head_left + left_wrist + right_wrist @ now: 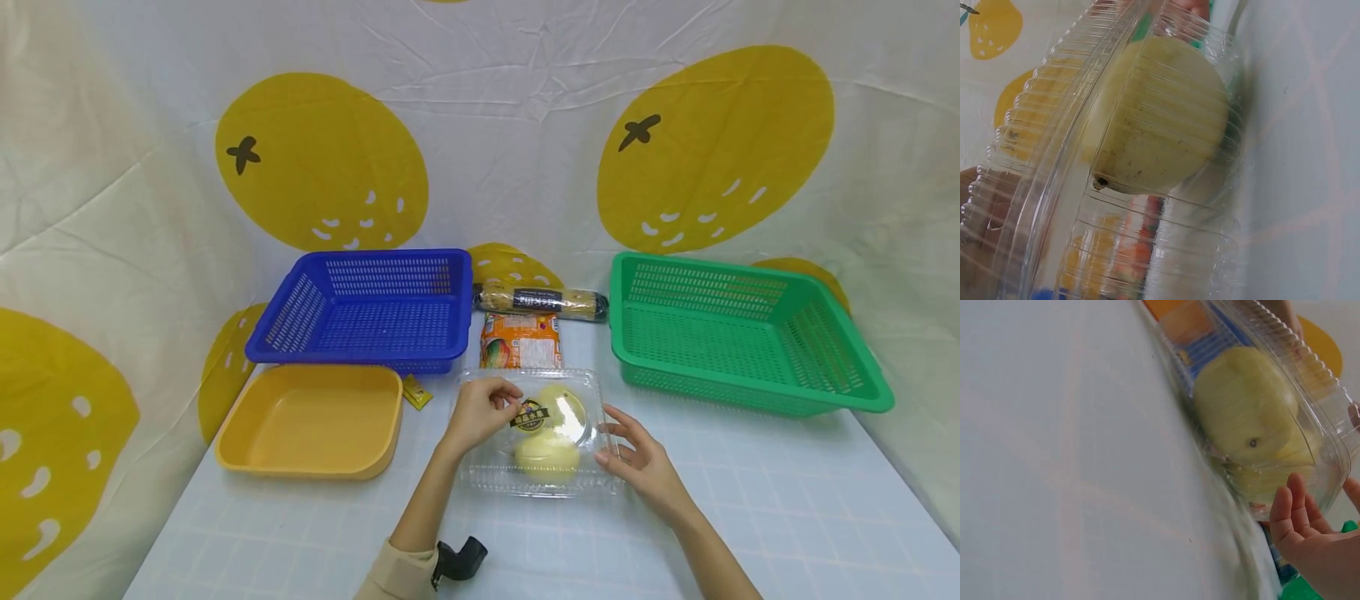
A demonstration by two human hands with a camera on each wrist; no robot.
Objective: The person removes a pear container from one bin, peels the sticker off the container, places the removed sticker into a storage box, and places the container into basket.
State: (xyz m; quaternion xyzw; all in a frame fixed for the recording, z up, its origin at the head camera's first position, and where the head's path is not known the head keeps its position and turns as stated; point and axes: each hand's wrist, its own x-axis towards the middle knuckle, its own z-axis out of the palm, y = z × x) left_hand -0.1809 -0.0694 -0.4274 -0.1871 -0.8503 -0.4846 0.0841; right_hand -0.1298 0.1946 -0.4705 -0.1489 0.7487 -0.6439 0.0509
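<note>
A clear plastic clamshell box with its lid down lies on the table. Two pale yellow, pear-like fruits sit inside; one fruit shows a small dark spot at its end. A black and gold label marks the lid. My left hand is over the lid's left part, fingers bent and fingertips beside the label; whether it pinches anything I cannot tell. At the right side, my right hand holds the box's edge, thumb on the lid rim and the other fingers along the side wall.
Behind the box lie an orange packet and a long wrapped roll. A blue basket and a yellow tub stand left, a green basket right. Beside the tub is a small yellow sachet.
</note>
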